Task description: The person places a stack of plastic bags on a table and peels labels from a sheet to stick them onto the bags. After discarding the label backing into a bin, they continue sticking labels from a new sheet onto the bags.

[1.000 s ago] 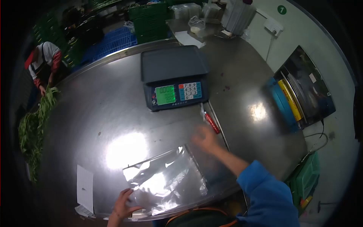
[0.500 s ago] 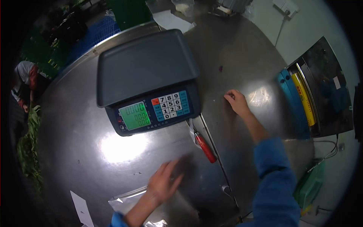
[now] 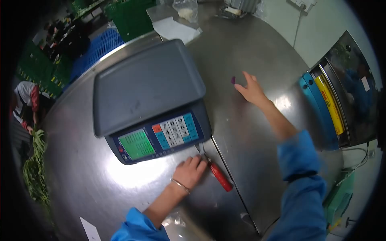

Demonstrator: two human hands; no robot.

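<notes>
On the steel table is a weighing scale (image 3: 150,88) with a grey tray and a lit green display. My left hand (image 3: 189,172), a bangle at its wrist, rests with curled fingers just below the scale's keypad, beside a red-handled tool (image 3: 220,176). Whether it touches the tool or holds something I cannot make out. My right hand (image 3: 251,89) is over the table right of the scale, thumb and fingers apart, holding nothing. A small purple scrap (image 3: 233,80) lies close to its thumb.
A blue device with a yellow roll (image 3: 329,104) stands at the right by the wall. White paper (image 3: 177,30) and a plastic bag (image 3: 186,10) lie at the back. Leafy greens (image 3: 35,168) and another person (image 3: 27,102) are at the far left. Clear plastic (image 3: 175,223) lies near the front.
My left hand has moved up and right to the scale's front edge and its fingers have curled. My right hand has moved up toward the purple scrap and its fingers have spread.
</notes>
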